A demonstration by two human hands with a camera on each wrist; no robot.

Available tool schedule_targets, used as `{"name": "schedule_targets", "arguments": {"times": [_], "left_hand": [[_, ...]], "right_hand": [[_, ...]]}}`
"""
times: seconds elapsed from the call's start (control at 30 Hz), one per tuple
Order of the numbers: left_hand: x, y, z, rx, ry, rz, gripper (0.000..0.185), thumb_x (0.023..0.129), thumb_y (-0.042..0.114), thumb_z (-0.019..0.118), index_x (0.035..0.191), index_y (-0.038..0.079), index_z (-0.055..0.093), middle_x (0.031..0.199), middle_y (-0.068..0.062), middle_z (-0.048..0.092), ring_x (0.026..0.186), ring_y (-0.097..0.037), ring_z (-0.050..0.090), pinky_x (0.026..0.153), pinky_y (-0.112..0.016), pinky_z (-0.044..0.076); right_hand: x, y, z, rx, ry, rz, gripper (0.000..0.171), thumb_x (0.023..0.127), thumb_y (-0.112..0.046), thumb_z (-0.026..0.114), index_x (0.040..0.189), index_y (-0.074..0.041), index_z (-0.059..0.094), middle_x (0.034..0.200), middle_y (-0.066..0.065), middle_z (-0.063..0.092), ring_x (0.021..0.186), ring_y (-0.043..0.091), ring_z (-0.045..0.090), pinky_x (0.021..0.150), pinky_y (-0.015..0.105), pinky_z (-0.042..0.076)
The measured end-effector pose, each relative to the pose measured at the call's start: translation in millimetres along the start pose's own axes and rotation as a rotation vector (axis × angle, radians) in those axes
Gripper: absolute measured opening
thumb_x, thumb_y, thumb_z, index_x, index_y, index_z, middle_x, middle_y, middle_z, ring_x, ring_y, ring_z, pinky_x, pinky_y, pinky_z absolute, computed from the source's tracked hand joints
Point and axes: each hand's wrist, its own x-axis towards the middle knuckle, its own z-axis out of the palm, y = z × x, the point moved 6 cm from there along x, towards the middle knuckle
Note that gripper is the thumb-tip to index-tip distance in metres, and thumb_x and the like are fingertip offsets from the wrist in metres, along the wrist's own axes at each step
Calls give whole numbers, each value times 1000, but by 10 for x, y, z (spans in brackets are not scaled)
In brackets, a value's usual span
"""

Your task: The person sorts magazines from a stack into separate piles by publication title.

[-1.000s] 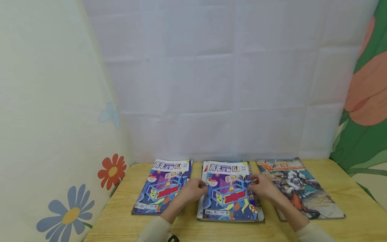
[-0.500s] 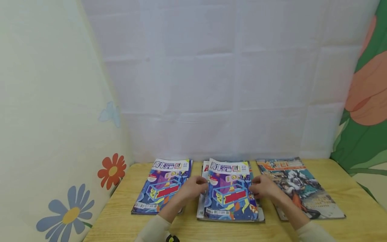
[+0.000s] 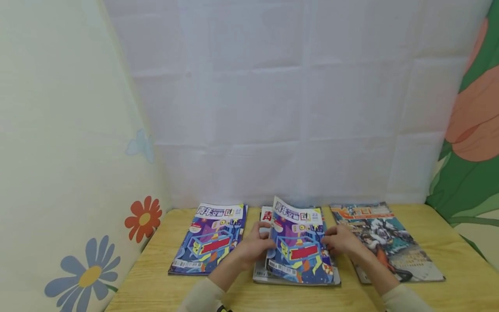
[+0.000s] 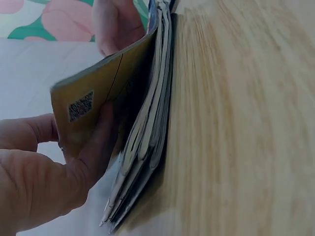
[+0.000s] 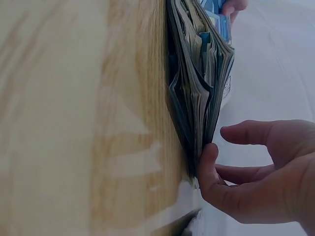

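Three lots of magazines lie in a row on the wooden table (image 3: 156,277). The middle one is a stack (image 3: 296,279) topped by a blue and purple magazine (image 3: 300,247). My left hand (image 3: 257,245) grips that top magazine's left edge and holds it raised. In the left wrist view the fingers (image 4: 101,142) are under its tan back cover (image 4: 83,105). My right hand (image 3: 334,240) holds the stack's right edge. Its thumb (image 5: 209,160) presses the side of the stack (image 5: 199,83), and its index fingertip is at the top cover.
A matching blue magazine (image 3: 208,238) lies at the left and a comic-style magazine (image 3: 386,242) at the right. A white cloth wall (image 3: 296,108) backs the table, with a flowered panel (image 3: 70,173) at the left and a green one (image 3: 471,151) at the right.
The top magazine's left edge has risen off the middle stack, lifted by my left hand. My right hand has stayed at the right edge.
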Motion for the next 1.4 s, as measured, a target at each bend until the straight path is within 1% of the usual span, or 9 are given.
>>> {"name": "schedule_targets", "arguments": {"times": [0.17, 0.33, 0.6, 0.73, 0.83, 1.0, 1.2, 1.27, 1.4], "left_hand": [[-15, 24, -23, -60, 36, 6, 68, 80, -13, 61, 135, 7, 28, 130, -21, 59, 105, -31, 65, 86, -45, 56], [-38, 96, -17, -123, 31, 15, 70, 78, -18, 59, 135, 7, 27, 134, -22, 57, 106, -32, 64, 86, -46, 55], [-55, 212, -39, -132, 56, 19, 74, 79, -17, 62, 141, 8, 29, 142, -20, 54, 107, -31, 65, 86, -43, 55], [-62, 253, -62, -143, 65, 33, 75, 79, -18, 60, 141, 6, 27, 142, -23, 53, 105, -31, 64, 83, -41, 55], [-75, 259, -75, -156, 74, 34, 76, 79, -18, 61, 143, 5, 27, 146, -24, 50, 106, -31, 63, 83, -40, 54], [-76, 230, -109, -179, 90, 46, 77, 80, -18, 60, 146, 4, 27, 149, -24, 46, 102, -29, 65, 81, -36, 54], [-55, 207, -187, -256, 72, 60, 76, 82, -20, 57, 147, 2, 25, 146, -24, 50, 99, -26, 66, 83, -37, 55], [-46, 204, -241, -268, 75, 60, 76, 83, -20, 57, 148, 2, 25, 148, -24, 48, 100, -26, 66, 83, -38, 56], [-53, 206, -376, -265, 87, 67, 80, 84, -19, 57, 152, 3, 21, 155, -26, 38, 104, -27, 66, 84, -40, 56]], "right_hand": [[-20, -16, -14, 16, -1, -31, 41, 96, -4, 64, 127, 20, 53, 97, 20, 65, 85, 28, 66, 71, 41, 59], [-40, -43, -41, 40, 3, -36, 44, 94, -6, 66, 129, 17, 51, 98, 20, 65, 83, 27, 65, 70, 39, 58], [-120, -202, -117, 82, 16, -83, 59, 92, -9, 69, 138, 12, 41, 113, 26, 63, 94, 31, 67, 79, 44, 58], [-162, -284, -131, 146, -8, -91, 62, 91, -5, 70, 142, 9, 37, 113, 27, 64, 95, 32, 68, 81, 45, 58], [-194, -308, -146, 200, -36, -100, 64, 91, -1, 68, 145, 5, 35, 112, 25, 65, 90, 31, 68, 78, 45, 59], [-221, -303, -137, 314, -138, -148, 71, 93, 4, 62, 155, -3, 27, 115, 26, 61, 89, 33, 68, 78, 49, 58], [-205, -306, -100, 455, -277, -196, 85, 96, 4, 58, 163, -15, 10, 117, 23, 66, 98, 36, 69, 82, 49, 57], [-201, -321, -65, 491, -335, -199, 88, 96, 4, 56, 164, -20, 6, 113, 19, 67, 89, 30, 67, 77, 45, 57], [-198, -393, 41, 571, -456, -225, 93, 96, 9, 52, 165, -26, 0, 121, 21, 63, 84, 28, 66, 73, 43, 56]]}}
